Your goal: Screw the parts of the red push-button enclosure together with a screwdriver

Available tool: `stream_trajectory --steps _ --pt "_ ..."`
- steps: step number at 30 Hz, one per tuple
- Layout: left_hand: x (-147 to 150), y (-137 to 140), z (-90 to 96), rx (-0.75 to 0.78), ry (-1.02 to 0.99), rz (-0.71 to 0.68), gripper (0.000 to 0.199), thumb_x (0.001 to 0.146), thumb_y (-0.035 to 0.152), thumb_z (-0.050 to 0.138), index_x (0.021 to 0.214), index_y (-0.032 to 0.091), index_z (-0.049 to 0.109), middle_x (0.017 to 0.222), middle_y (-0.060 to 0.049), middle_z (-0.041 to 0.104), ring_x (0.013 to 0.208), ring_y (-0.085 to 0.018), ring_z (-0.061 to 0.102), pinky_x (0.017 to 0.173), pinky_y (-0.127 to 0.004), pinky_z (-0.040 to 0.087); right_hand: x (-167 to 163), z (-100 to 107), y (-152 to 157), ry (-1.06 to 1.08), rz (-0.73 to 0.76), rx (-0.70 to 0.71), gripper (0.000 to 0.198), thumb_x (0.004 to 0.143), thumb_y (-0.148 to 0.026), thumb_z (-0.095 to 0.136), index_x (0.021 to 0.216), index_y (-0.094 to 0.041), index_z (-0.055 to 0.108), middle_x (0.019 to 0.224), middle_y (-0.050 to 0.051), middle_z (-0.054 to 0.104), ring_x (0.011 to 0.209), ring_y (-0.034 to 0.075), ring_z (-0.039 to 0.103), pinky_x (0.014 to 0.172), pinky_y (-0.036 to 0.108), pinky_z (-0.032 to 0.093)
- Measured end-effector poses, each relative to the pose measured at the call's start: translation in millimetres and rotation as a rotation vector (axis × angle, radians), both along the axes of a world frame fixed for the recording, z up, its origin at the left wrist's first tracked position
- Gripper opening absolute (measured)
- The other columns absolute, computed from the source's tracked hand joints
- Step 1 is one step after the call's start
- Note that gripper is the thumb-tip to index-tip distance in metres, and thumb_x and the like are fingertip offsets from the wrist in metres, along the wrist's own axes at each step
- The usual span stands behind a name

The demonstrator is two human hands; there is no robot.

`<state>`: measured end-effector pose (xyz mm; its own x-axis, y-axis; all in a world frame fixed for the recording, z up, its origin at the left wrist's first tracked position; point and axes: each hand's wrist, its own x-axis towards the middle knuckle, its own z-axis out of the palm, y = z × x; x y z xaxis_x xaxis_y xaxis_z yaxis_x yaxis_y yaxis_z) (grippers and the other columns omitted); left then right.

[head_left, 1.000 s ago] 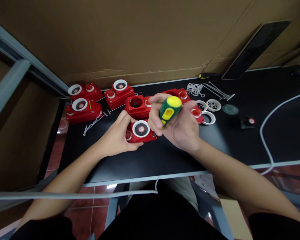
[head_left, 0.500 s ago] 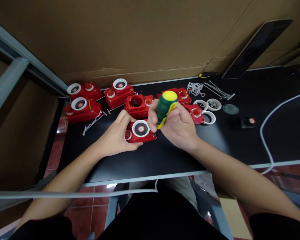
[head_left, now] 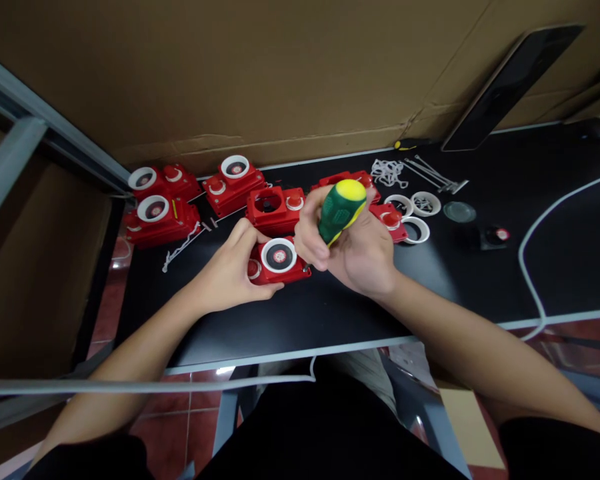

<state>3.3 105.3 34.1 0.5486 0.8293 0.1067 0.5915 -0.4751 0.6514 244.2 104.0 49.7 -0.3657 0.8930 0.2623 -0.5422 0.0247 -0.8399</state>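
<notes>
My left hand grips the left end of a red box-shaped device, fingers behind it and thumb along its front. On the device's top sits a white ring around a dark disc with a red and white centre. In my right hand is a screwdriver with a green and yellow handle, held tilted, fingers wrapped round it. Its tip comes down at the device's right front corner, by a small screw; exact contact is hard to make out.
Several similar red devices stand along the back of the black table. At right lie white rings, a cup of screws, white cords, metal rods and a clear disc. A white cable crosses the right side.
My right fingers have shifted round the screwdriver handle, which has turned and leans more to the right. My left hand still holds the device. The whole view has shifted slightly.
</notes>
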Motion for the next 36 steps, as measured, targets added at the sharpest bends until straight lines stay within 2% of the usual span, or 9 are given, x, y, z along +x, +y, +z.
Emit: stream_trajectory --steps 4,6,9,13,16,23,29,33,36 --pt "-1 0 1.2 0.025 0.018 -0.016 0.053 0.082 0.046 0.093 0.113 0.025 0.056 0.121 -0.006 0.058 0.108 -0.028 0.061 0.098 -0.041 0.058 0 0 2 0.051 0.053 0.058 0.062 0.091 -0.078 0.09 0.098 -0.03 0.05 0.076 -0.009 0.055 0.053 0.012 0.045 0.057 0.03 0.043" --pt "-2 0 1.4 0.025 0.023 -0.015 0.053 0.082 0.046 0.094 0.114 0.024 0.057 0.12 -0.006 0.058 0.107 -0.028 0.06 0.097 -0.042 0.058 -1 -4 4 0.022 0.059 0.112 0.054 0.1 -0.069 0.087 0.098 -0.028 0.051 0.08 -0.007 0.057 0.059 0.012 0.052 0.061 0.03 0.047" --pt "-3 0 0.7 0.018 0.022 -0.01 0.054 0.082 0.045 0.095 0.115 0.024 0.058 0.12 -0.006 0.058 0.107 -0.028 0.06 0.097 -0.042 0.059 -2 -10 4 0.011 0.064 0.164 0.053 0.108 -0.077 0.07 0.1 -0.026 0.058 0.083 -0.002 0.058 0.071 0.016 0.061 0.068 0.033 0.055" --pt "-3 0 0.4 0.024 0.013 -0.017 0.054 0.081 0.044 0.094 0.115 0.025 0.057 0.12 -0.006 0.058 0.109 -0.028 0.061 0.098 -0.043 0.059 -1 -13 4 0.013 0.041 0.105 0.048 0.104 -0.068 0.083 0.112 -0.026 0.062 0.09 -0.003 0.062 0.073 0.015 0.065 0.077 0.034 0.06" --pt "-3 0 0.6 0.032 0.008 -0.027 0.053 0.081 0.044 0.094 0.113 0.025 0.056 0.12 -0.005 0.058 0.107 -0.028 0.061 0.098 -0.043 0.059 1 -12 5 0.053 0.019 0.086 0.046 0.102 -0.059 0.09 0.108 -0.027 0.057 0.096 -0.004 0.066 0.073 0.013 0.069 0.078 0.033 0.062" --pt "-2 0 -0.1 0.024 0.015 -0.012 0.056 0.079 0.044 0.096 0.115 0.025 0.057 0.121 -0.005 0.057 0.109 -0.028 0.061 0.098 -0.043 0.06 0 -4 3 0.051 0.047 -0.041 0.057 0.104 -0.08 0.075 0.096 -0.025 0.058 0.082 -0.003 0.059 0.066 0.013 0.058 0.064 0.03 0.057" --pt "-2 0 0.9 0.015 0.018 -0.012 0.054 0.08 0.046 0.094 0.112 0.025 0.056 0.119 -0.005 0.057 0.107 -0.028 0.061 0.097 -0.044 0.061 1 -6 2 0.067 0.084 0.056 0.044 0.101 -0.053 0.092 0.103 -0.025 0.058 0.091 -0.004 0.066 0.07 0.01 0.063 0.068 0.026 0.056" --pt "-2 1 1.3 0.006 0.025 -0.008 0.055 0.08 0.045 0.093 0.117 0.025 0.058 0.121 -0.006 0.058 0.111 -0.029 0.061 0.101 -0.046 0.061 -2 -11 2 0.021 0.072 0.007 0.05 0.108 -0.071 0.075 0.1 -0.024 0.062 0.084 -0.002 0.064 0.069 0.013 0.06 0.066 0.029 0.057" --pt "-2 1 2.0 0.013 0.032 -0.004 0.055 0.079 0.044 0.093 0.116 0.025 0.056 0.123 -0.006 0.058 0.11 -0.029 0.061 0.101 -0.045 0.061 -4 -10 3 0.04 0.013 0.007 0.066 0.099 -0.091 0.07 0.103 -0.026 0.062 0.081 -0.004 0.06 0.062 0.013 0.052 0.058 0.029 0.051"
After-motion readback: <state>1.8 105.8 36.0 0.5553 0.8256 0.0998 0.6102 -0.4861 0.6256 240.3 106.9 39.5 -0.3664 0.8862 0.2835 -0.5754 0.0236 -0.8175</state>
